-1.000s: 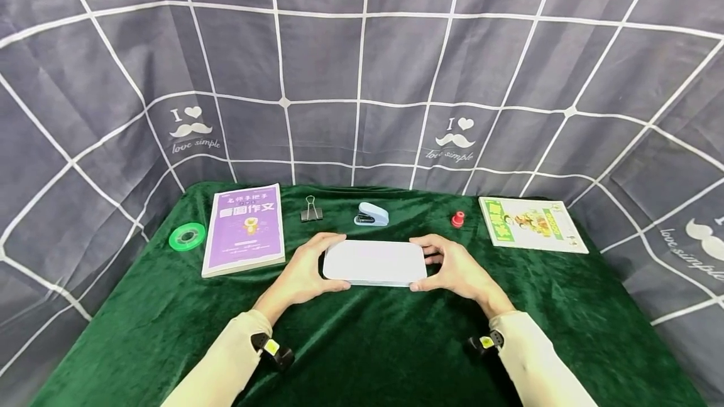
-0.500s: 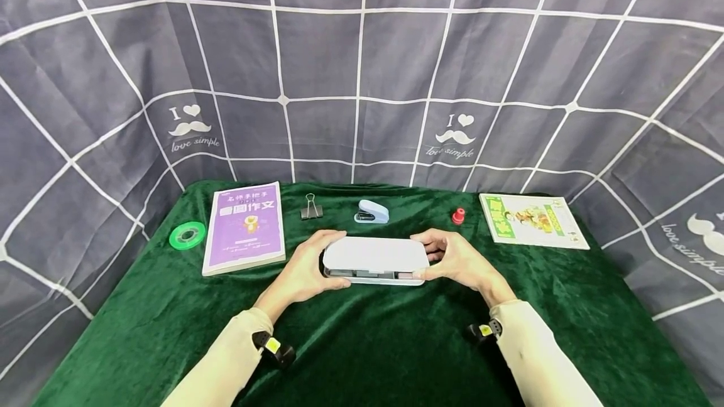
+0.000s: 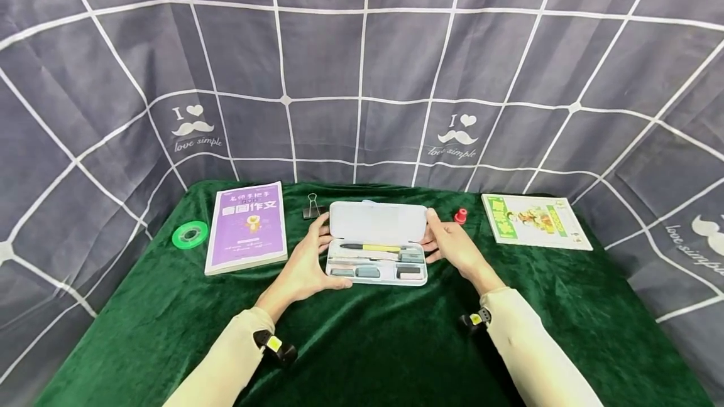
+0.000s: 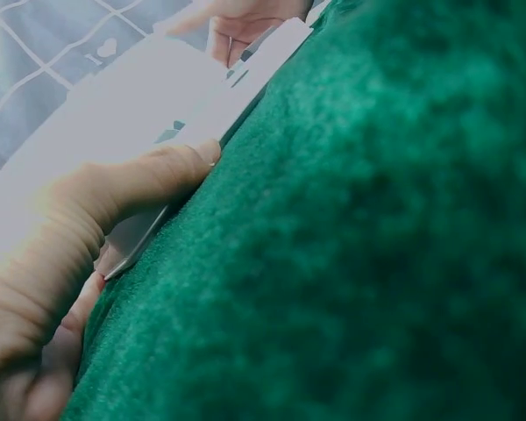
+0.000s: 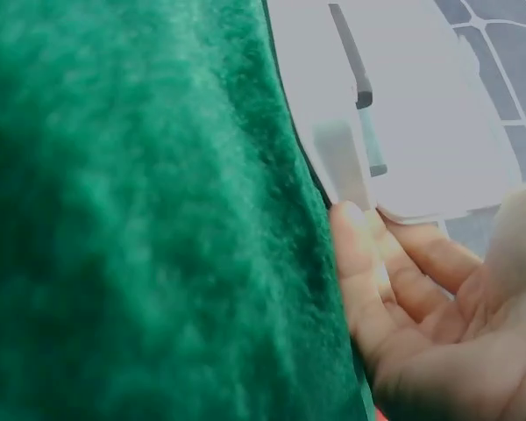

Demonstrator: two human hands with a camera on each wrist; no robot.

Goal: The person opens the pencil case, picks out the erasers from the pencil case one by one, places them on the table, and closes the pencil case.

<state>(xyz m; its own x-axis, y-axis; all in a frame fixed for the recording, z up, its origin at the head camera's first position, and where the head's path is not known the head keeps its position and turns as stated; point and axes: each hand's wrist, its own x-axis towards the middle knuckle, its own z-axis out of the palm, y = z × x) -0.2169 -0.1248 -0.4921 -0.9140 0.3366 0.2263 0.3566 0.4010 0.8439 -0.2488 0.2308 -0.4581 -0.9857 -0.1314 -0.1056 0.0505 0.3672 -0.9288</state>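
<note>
Swung up, the smooth rounded lid point(image 3: 378, 222) meets straight right fingers point(image 5: 428, 250); left fingers point(image 3: 320, 225) clasp its case point(image 3: 388, 274).

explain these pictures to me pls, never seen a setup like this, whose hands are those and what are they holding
No robot here: these are a person's left hand and right hand. The wide view comes from a camera worn on the head; the close, tilted ones come from the left wrist camera and right wrist camera.

The left hand grips one end of a pencil case with its lid raised; the right hand touches the other end. A yellow-and-black pen lies inside.

Around it on green cloth are a tape roll, purple book, binder clip, small red object and white-and-green book.
</note>
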